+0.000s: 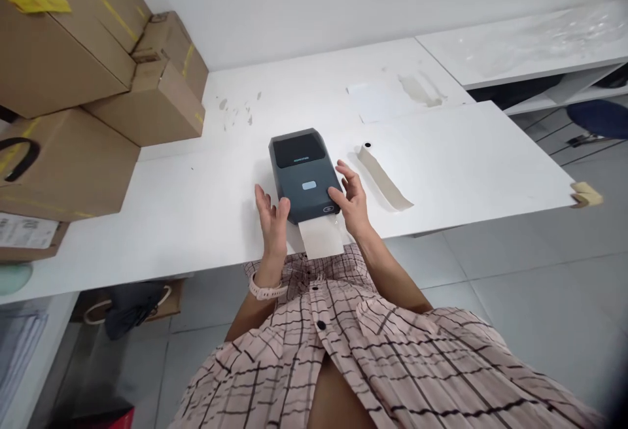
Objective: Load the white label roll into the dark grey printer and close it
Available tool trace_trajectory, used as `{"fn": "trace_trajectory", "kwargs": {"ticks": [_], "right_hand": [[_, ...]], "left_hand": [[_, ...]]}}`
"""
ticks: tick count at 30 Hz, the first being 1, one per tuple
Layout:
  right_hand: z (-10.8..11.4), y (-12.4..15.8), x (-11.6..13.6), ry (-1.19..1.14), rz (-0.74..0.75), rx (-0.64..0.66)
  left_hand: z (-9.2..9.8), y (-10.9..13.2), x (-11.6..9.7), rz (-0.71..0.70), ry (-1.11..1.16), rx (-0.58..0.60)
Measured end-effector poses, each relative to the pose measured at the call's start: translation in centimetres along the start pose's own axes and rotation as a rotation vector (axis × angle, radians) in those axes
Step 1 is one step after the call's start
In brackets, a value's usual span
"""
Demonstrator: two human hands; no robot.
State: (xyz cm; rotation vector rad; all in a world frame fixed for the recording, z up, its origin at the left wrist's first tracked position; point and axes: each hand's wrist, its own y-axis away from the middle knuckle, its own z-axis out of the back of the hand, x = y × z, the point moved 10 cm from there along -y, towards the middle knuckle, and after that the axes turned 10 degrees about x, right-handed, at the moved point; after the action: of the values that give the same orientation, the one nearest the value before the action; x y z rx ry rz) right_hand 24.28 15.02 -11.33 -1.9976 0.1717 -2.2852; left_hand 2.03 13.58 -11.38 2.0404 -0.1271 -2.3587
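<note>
A small dark label printer (pixel 304 172) sits near the front edge of a white table (pixel 196 220). A strip of pale paper (pixel 321 238) hangs out of its front slot over the table edge. My left hand (pixel 272 216) is beside the printer's front left corner, palm turned inward with fingers apart, holding nothing. My right hand (pixel 349 199) rests at the printer's front right corner, fingers spread and touching its side. A light watch band is on my left wrist.
A partly unrolled paper roll (pixel 380 174) lies right of the printer. A stack of cardboard boxes (pixel 88 82) fills the table's left end. A flat white sheet (pixel 380 99) lies at the back. White shelves (pixel 540 56) stand to the right; bags sit under the table.
</note>
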Motion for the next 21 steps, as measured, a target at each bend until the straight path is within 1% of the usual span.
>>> {"fn": "trace_trajectory", "kwargs": {"ticks": [1,3,5,8,12,14,16,18,19,20,21], "right_hand": [[-0.3,-0.4,-1.1,-0.090,-0.057,0.039],[-1.3,-0.8,-2.7,-0.276,-0.155,0.150],[-1.8,-1.0,-3.3,-0.402,-0.199,0.208],[-1.4,-0.9,-3.3,-0.452,-0.170,0.171],[-1.2,-1.0,-3.1,-0.455,-0.110,0.155],[-1.3,-1.0,-3.1,-0.447,-0.098,0.161],[-1.3,-1.1,-3.1,-0.438,-0.096,0.163],[-1.4,-1.1,-3.2,-0.438,-0.097,0.160],[-1.4,-1.0,-3.2,-0.442,-0.095,0.154],[-1.4,-1.0,-3.2,-0.447,-0.090,0.149],[-1.5,-1.0,-3.2,-0.452,-0.083,0.143]], "left_hand": [[-0.2,-0.4,0.1,0.026,0.012,-0.006],[-1.0,-1.2,0.6,0.080,0.091,0.027],[-1.8,-1.7,1.3,0.105,0.193,0.076],[-1.9,-2.1,1.3,0.060,0.263,0.081],[-1.9,-2.3,0.4,-0.037,0.244,0.115],[-1.6,-1.5,0.7,-0.046,0.230,0.084],[-0.6,0.1,1.7,-0.011,0.204,-0.019],[0.3,2.4,3.2,0.064,0.168,-0.119],[0.4,3.5,3.9,0.109,0.154,-0.128],[-0.2,4.4,4.5,0.153,0.147,-0.080],[-1.1,5.2,4.9,0.203,0.146,0.007]]}}
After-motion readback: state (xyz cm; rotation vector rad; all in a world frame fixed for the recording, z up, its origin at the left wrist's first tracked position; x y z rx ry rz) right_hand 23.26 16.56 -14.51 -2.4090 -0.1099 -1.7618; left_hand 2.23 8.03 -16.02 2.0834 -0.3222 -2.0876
